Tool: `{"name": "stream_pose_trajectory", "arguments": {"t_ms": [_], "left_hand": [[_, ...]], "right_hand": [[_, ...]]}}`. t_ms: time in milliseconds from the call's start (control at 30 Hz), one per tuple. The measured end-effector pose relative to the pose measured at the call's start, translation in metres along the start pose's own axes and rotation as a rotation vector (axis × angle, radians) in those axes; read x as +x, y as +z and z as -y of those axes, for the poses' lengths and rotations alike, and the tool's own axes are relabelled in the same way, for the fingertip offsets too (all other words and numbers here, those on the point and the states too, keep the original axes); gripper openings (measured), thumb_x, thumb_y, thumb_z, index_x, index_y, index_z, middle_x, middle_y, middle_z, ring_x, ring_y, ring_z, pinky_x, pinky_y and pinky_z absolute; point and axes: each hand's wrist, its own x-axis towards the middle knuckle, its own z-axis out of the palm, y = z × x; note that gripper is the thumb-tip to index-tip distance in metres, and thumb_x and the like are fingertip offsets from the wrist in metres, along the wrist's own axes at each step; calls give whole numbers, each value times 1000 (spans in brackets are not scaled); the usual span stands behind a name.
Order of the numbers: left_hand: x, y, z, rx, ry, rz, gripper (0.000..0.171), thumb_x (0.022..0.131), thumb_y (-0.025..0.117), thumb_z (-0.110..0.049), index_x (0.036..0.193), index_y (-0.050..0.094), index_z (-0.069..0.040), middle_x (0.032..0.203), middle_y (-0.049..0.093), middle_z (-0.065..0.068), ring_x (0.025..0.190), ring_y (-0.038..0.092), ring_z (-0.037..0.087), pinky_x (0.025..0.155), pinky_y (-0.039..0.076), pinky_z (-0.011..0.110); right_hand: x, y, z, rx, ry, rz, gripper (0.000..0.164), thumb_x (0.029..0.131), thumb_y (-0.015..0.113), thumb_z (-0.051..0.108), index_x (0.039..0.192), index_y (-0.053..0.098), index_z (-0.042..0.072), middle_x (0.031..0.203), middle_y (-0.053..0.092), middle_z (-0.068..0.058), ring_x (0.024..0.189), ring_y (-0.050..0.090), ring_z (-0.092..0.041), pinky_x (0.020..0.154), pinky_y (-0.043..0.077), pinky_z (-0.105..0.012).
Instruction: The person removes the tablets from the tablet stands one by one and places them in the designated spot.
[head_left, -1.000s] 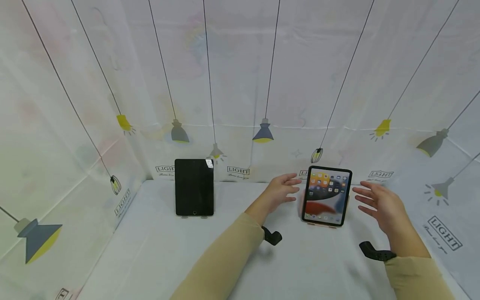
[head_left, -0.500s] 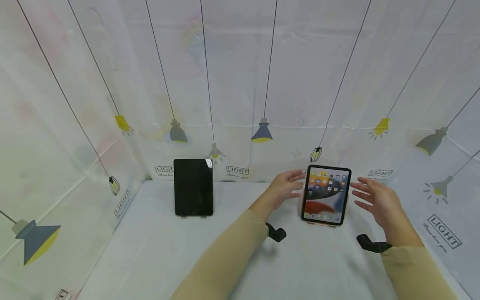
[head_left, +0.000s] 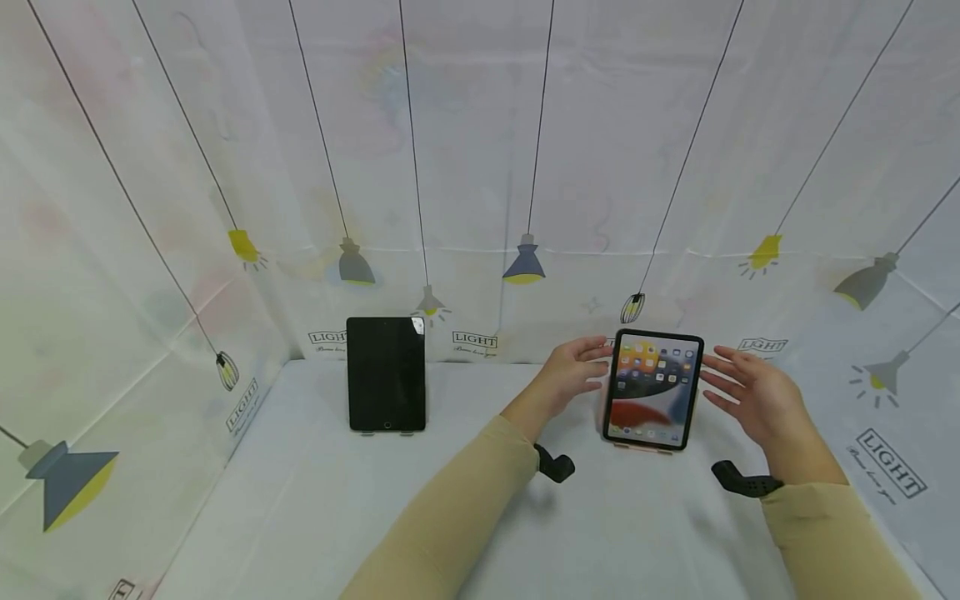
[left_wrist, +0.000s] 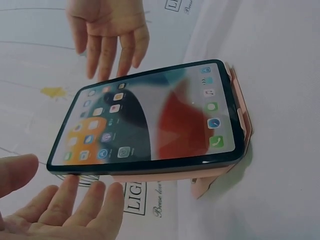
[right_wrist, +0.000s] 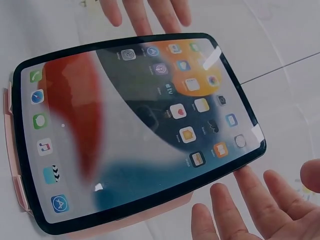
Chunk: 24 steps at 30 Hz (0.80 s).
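Sleeves (head_left: 457,508) of tan cloth were nearest, above a white table (head_left: 315,500). Beyond them, the left hand (head_left: 566,375) and right hand (head_left: 767,396) were apart, fingers loosely extended, flanking a lit tablet (head_left: 651,408); whether any fingertip touched its edge, I could not tell. It leaned on a pink stand (left_wrist: 202,188). Well to its left stood a dark tablet (head_left: 386,375), before a lamp-printed cloth (head_left: 472,167).
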Motion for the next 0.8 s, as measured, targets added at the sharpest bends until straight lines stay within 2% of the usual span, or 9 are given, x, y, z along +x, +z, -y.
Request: {"name": "stream_pose_trajectory", "arguments": {"t_ms": [100, 167, 300, 333, 433, 533, 600, 667, 800], "left_hand": [[0, 1, 1, -1, 10, -12, 51, 102, 66, 1, 151, 60, -10, 145, 71, 9, 134, 67, 32, 115, 54, 56], [1, 2, 3, 9, 24, -20, 50, 101, 67, 1, 150, 61, -9, 144, 71, 10, 135, 67, 32, 115, 55, 54], [1, 5, 5, 37, 54, -38, 49, 101, 68, 1, 148, 63, -9, 140, 73, 10, 132, 69, 28, 116, 55, 49], [1, 6, 5, 47, 60, -47, 48, 101, 68, 0, 147, 64, -10, 138, 74, 9, 131, 70, 26, 117, 54, 48], [1, 10, 5, 59, 65, -88, 46, 100, 71, -2, 144, 67, -12, 131, 77, 6, 124, 72, 19, 118, 53, 47], [0, 14, 4, 51, 59, -143, 42, 98, 75, -4, 139, 71, -14, 122, 80, 2, 115, 74, 14, 117, 55, 46], [0, 16, 3, 31, 50, -170, 40, 97, 77, -4, 136, 73, -15, 117, 80, 0, 109, 74, 13, 113, 58, 44], [-1, 18, 3, 5, 47, -191, 38, 95, 78, -3, 131, 75, -16, 113, 80, -1, 103, 74, 12, 108, 61, 42], [-1, 23, 3, -35, 50, -228, 33, 94, 78, 0, 121, 79, -17, 104, 80, -1, 93, 74, 11, 100, 65, 43]], "right_hand": [[1, 0, 0, 5, -1, -18, 70, 112, 47, 53, 172, 24, 25, 168, 41, -4, 148, 44, -28, 136, 13, -62], [1, 0, -1, -8, -4, -35, 69, 112, 51, 50, 171, 27, 25, 156, 49, 3, 138, 50, -20, 136, 14, -62], [0, -1, -2, -40, -19, -82, 69, 110, 59, 44, 170, 32, 26, 145, 55, 11, 128, 55, -11, 136, 22, -54], [0, -1, -3, -40, -24, -95, 69, 109, 62, 42, 170, 34, 26, 143, 57, 11, 126, 57, -10, 134, 31, -50], [0, -1, -4, 4, -46, -107, 67, 105, 70, 34, 165, 42, 24, 133, 63, 15, 117, 64, -5, 117, 54, -33], [-1, 0, -4, 93, -74, -91, 54, 102, 76, 25, 152, 57, 23, 120, 70, 19, 106, 72, -3, 89, 64, -21], [-1, 0, -3, 160, -88, -77, 42, 101, 77, 18, 142, 65, 22, 115, 75, 17, 102, 75, -4, 82, 65, -22], [-1, 1, -3, 211, -94, -70, 35, 100, 77, 12, 133, 71, 21, 111, 78, 14, 99, 77, -7, 81, 66, -24], [0, 1, -4, 240, -99, -69, 34, 98, 78, 6, 130, 75, 17, 109, 80, 11, 98, 78, -10, 80, 67, -27]]}}
